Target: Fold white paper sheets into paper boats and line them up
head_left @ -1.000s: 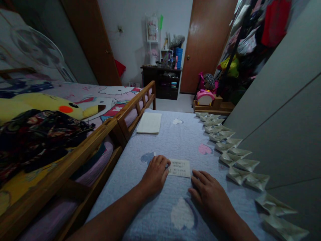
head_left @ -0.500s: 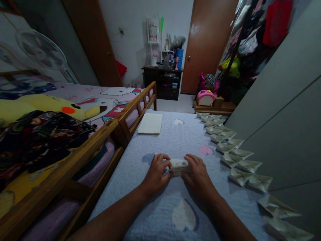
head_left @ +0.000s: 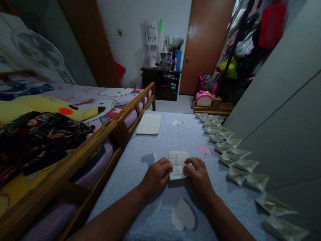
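A small sheet of paper (head_left: 177,164) with rows of dark handwriting is held just above the bed, its written face toward me. My left hand (head_left: 156,174) pinches its left edge between thumb and fingers. On the opposite edge, my right hand (head_left: 198,172) grips the paper with its thumb on the written face and fingers curled. A stack of white paper (head_left: 149,124) lies farther off, near the wooden rail. Folded paper boats (head_left: 237,161) stand in a row along the right side of the bed.
A blue quilt with heart shapes (head_left: 184,214) covers the bed under my hands. The wooden bed rail (head_left: 100,135) runs along the left, with a yellow plush toy (head_left: 50,105) beyond it. A pale cabinet wall (head_left: 283,127) borders the right side.
The paper, a narrow folded strip between my hands before, is now opened out into a taller sheet showing its writing. Both hands stay at its sides.
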The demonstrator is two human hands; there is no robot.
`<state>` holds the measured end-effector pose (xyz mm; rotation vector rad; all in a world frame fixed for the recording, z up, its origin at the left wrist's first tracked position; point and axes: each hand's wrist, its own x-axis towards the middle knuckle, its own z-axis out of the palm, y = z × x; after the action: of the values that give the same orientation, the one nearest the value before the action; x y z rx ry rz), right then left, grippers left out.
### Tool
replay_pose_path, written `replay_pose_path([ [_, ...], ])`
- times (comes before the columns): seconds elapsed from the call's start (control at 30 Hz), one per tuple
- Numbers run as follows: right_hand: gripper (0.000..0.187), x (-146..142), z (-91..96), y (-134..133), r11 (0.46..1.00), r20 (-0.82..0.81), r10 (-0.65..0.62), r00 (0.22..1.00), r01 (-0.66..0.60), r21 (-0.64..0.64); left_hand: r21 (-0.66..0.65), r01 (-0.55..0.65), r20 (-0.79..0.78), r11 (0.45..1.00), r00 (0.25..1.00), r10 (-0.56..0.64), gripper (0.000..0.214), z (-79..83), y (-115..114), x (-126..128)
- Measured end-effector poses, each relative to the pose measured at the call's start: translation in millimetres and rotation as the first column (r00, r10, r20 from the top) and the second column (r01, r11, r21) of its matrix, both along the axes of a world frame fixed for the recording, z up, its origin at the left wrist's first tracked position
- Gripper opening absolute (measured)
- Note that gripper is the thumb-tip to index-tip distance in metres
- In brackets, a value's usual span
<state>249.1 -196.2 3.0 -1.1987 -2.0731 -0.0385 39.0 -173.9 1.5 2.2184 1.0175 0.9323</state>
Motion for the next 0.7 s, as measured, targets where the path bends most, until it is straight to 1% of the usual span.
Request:
replay_pose_path([
  [0.1,0.025,0.2,-2.2,-0.8,0.998,0.059,-0.021,0.998,0.024,-0.057,-0.004,0.023,-0.032,1.000,0.999,-0.023,0.019,0.1,1.5,0.0],
  [0.17,0.025,-0.8,-1.9,-2.5,0.992,0.100,-0.015,0.995,0.027,-0.125,0.004,0.023,-0.043,1.000,0.999,-0.023,0.020,0.2,1.5,-0.1],
  [0.27,0.020,-4.1,0.9,-6.7,0.966,0.129,0.052,0.990,-0.017,-0.258,-0.009,0.032,-0.025,0.999,0.999,-0.032,0.023,0.8,1.3,-0.7],
  [0.33,0.014,-6.4,2.6,-9.3,0.951,0.118,0.095,0.988,-0.055,-0.303,-0.045,0.029,0.021,0.999,0.999,-0.028,0.026,1.7,1.6,-1.1],
  [0.4,0.009,-8.0,2.8,-10.7,0.954,0.101,0.105,0.989,-0.072,-0.292,-0.085,0.001,0.085,0.996,0.996,0.007,0.027,2.5,2.6,-1.3],
  [0.5,0.012,-8.6,0.8,-10.2,0.970,0.063,0.098,0.993,-0.081,-0.230,-0.132,-0.040,0.160,0.990,0.985,0.061,0.030,2.6,4.9,-1.3],
  [0.6,0.015,-7.9,-1.5,-8.3,0.983,0.027,0.093,0.995,-0.088,-0.161,-0.179,-0.037,0.168,0.983,0.984,0.067,0.029,1.6,7.3,-1.2],
  [0.7,0.016,-6.7,-2.5,-6.4,0.991,0.023,0.090,0.996,-0.087,-0.099,-0.189,-0.031,0.153,0.982,0.986,0.060,0.021,1.0,8.9,-1.0],
])
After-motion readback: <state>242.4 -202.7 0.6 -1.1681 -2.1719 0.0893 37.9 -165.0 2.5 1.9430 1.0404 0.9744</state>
